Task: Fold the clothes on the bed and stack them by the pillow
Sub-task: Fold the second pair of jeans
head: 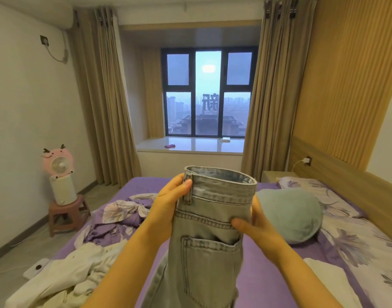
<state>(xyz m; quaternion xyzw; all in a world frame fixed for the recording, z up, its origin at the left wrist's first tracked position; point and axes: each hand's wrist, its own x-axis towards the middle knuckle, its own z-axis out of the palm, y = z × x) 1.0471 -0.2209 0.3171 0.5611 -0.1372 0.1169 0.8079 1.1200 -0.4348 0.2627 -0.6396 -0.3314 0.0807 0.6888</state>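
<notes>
You hold grey jeans (209, 221) up over the bed (268, 274), frame centre.
Your left hand (168, 203) grips the waistband's left edge, your right hand (255, 225) pinches the right side under it. Legs hang down. White clothes (75, 272) lower left; floral pillow (319, 192) right.

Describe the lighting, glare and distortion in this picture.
Head view: soft, dim indoor light; a bright lamp reflection glares on the window; wide-angle bending bows the curtains and walls; jeans and both hands are sharp, without strong shadows.
</notes>
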